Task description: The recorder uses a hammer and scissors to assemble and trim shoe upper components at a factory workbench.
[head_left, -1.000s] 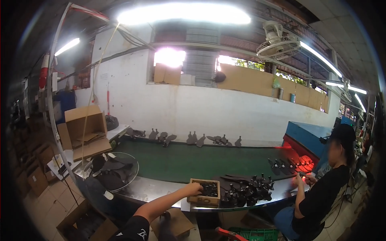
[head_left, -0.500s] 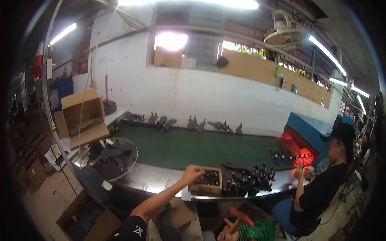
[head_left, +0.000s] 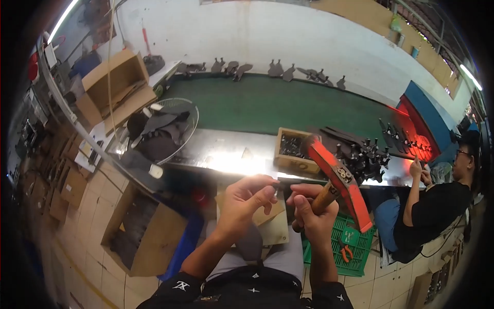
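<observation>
Centre frame: left hand [head_left: 246, 198] pinching a small dark part [head_left: 278, 191] (too small to identify). Right hand [head_left: 312, 213] clenched around red hammer [head_left: 339, 180], head raised just beside it. Risk: a misjudged blow could strike the pinching fingertips [head_left: 268, 192].

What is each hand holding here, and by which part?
The right hand grips a hammer with a red head by its wooden handle, just below the head. The left hand pinches a small dark piece in its fingers; which part cannot be told.
</observation>
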Motion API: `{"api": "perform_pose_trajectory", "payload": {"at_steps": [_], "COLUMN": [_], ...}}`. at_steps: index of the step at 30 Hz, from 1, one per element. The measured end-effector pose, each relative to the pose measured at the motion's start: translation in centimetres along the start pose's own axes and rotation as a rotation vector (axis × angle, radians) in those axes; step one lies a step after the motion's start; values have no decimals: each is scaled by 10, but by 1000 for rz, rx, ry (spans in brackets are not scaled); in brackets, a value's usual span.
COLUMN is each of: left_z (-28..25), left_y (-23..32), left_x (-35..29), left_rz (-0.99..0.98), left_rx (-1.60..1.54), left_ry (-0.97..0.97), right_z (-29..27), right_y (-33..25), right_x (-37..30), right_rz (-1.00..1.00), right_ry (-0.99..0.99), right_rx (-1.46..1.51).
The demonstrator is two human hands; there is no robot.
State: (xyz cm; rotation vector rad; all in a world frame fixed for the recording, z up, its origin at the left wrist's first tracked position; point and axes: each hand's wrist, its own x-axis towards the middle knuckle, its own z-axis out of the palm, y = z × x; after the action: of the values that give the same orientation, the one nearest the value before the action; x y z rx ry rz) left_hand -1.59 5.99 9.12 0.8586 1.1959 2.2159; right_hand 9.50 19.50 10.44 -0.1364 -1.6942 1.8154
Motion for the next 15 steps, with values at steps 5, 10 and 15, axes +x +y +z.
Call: {"api": "perform_pose_trajectory", "payload": {"at_steps": [5,10,15], "left_z": [-11,-39,-121], "left_y": [9,-5,-75], "left_x": [-24,-33,-12], "left_rz": [25,75,245], "left_rx": [124,451,1183], "left_ry": [9,18,273], "right_z": [10,6,8], "right_y": [3,40,72], "right_x": [-10,-14,-3], "right_rz": [188,112,296], "right_ry": [-158,-180,-198], "right_rx": [11,13,8]}}
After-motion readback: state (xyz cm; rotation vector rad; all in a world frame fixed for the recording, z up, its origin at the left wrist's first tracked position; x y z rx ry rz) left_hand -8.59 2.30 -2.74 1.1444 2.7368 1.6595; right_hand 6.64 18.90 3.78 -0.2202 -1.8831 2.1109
